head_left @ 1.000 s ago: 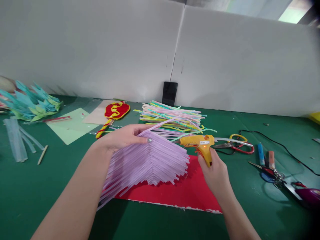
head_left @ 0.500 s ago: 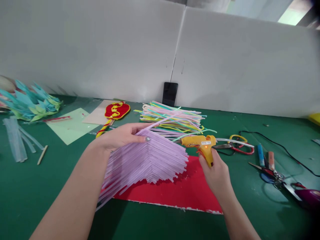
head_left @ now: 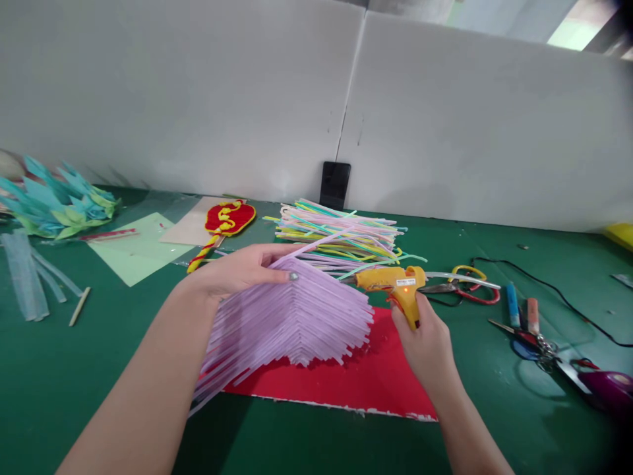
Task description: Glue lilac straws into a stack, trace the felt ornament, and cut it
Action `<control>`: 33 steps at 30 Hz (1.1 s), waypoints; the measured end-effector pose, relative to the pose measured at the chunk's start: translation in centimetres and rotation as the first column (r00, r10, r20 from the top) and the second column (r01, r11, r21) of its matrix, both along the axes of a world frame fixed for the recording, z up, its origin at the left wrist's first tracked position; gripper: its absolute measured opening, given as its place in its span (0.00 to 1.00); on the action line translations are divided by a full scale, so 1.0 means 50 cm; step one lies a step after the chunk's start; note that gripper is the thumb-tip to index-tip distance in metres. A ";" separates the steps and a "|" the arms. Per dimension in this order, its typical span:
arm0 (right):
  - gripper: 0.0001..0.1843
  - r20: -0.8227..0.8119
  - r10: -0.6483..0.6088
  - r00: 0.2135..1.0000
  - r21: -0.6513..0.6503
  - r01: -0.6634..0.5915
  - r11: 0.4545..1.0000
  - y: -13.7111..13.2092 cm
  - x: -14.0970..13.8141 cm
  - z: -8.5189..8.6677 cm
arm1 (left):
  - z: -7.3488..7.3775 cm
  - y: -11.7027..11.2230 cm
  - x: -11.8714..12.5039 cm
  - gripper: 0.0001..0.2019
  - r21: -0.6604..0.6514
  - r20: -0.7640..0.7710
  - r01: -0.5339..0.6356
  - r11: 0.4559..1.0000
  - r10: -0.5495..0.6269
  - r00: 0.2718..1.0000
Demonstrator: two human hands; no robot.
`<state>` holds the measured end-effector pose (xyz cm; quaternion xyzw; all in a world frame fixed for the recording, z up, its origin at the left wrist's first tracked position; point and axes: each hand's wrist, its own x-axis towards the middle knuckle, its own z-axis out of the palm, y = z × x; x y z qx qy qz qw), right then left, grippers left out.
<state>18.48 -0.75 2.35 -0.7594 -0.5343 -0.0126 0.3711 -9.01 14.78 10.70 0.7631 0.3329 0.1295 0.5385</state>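
My left hand [head_left: 252, 272] grips a leaf-shaped panel of lilac pipe cleaners [head_left: 301, 310] at its upper edge, thumb on top. The stems slant out both ways from a central ridge, and those on the left run longer. In my right hand [head_left: 426, 343] is a yellow hot glue gun [head_left: 405, 287], its orange light lit and a clear glue stick poking out of the back. Its nozzle points left, close to the panel's upper right edge; I cannot tell whether they touch. Beneath the panel lies a red board [head_left: 386, 386] with a ragged white edge.
Behind the panel lies a pile of colored pipe cleaners [head_left: 341, 227], with a black phone [head_left: 335, 185] leaning on the wall. A red-and-yellow fan [head_left: 230, 219] and glue sticks [head_left: 26, 277] are at left. Scissors [head_left: 477, 291], markers [head_left: 513, 305] and a black cord [head_left: 544, 284] occupy the right.
The whole view has shifted very slightly. Both hands, the lilac panel and the glue gun keep nearly the same positions relative to each other.
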 end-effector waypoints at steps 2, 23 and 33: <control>0.19 0.003 0.009 1.000 0.000 -0.009 1.000 0.000 0.000 -0.001 | -0.001 0.000 0.002 0.29 0.006 -0.004 0.005 1.000 -0.005 1.000; 0.19 -0.008 0.011 1.000 -0.011 -0.011 1.000 -0.003 0.002 0.002 | -0.003 0.001 -0.004 0.31 -0.035 0.019 -0.013 0.999 0.014 1.000; 0.20 -0.034 -0.021 0.999 -0.026 0.020 0.999 -0.001 0.003 0.003 | 0.003 -0.001 -0.009 0.30 -0.048 0.054 -0.026 0.999 0.028 0.998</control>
